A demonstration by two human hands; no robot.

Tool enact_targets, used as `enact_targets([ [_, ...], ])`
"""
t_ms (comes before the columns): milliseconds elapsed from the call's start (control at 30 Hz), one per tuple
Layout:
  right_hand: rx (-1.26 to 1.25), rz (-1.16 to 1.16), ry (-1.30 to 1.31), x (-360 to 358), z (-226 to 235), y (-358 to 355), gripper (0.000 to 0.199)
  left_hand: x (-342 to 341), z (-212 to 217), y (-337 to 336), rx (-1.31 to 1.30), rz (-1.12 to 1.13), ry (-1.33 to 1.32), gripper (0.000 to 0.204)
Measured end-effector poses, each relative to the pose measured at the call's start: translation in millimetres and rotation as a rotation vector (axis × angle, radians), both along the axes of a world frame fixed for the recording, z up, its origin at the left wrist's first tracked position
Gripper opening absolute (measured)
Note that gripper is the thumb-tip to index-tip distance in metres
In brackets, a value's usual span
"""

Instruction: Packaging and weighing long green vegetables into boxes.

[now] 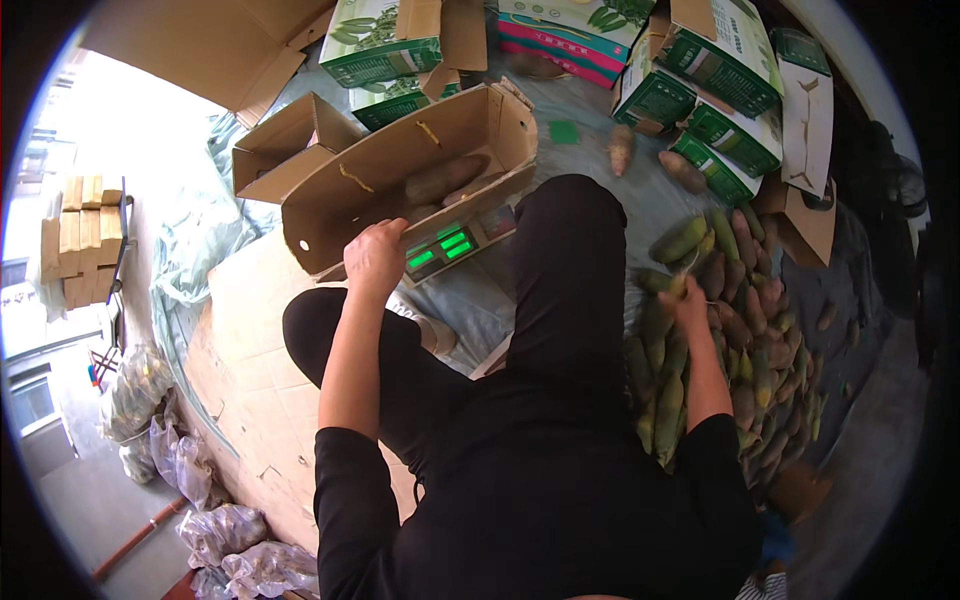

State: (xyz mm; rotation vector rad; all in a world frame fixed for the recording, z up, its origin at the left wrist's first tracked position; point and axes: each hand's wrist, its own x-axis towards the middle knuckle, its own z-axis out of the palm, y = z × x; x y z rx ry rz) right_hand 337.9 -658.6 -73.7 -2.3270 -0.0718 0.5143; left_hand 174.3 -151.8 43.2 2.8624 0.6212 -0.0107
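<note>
The head view shows a person in black clothes seated before a long, open, brown cardboard box (pixel 385 165). Its near rim sits beside a scale display with glowing green digits (pixel 440 250). The left hand (pixel 375 258) is at that near rim, left of its middle, fingers bent over the edge; how firmly it closes cannot be told. Elongated brownish tubers (pixel 445 180) lie inside, toward the box's right end.

The right hand (pixel 686 300) has its fingers curled at a yellow-green elongated vegetable (pixel 678 284); blur hides whether it is gripped. This is at the left edge of a broad heap of long green and reddish-brown vegetables (pixel 733 325), to the person's right.

On the pale greenish plastic sheet (pixel 480 292), two loose tubers (pixel 621 152) lie near its far edge, just short of stacked green-and-white printed cartons (pixel 715 75).
</note>
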Motion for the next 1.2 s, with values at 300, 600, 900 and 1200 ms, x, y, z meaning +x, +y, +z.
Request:
enact_targets([
  [300, 0.671, 0.226, -0.468, 56, 211, 214, 0.049, -4, -1, 0, -0.002, 0.002, 0.016, 0.025],
  [600, 0.85, 0.388, -0.284, 28, 190, 375, 0.047, 3, 5, -6, -0.006, 0.007, 0.042, 0.021],
  [900, 0.732, 0.363, -0.185, 72, 158, 279, 0.039, 2, -3, 0, 0.019, 0.035, 0.118, 0.024],
  [1200, 0.087, 0.081, -0.163, 90, 36, 62, 0.036, 8, -3, -2, 0.061, 0.045, 0.145, 0.031],
])
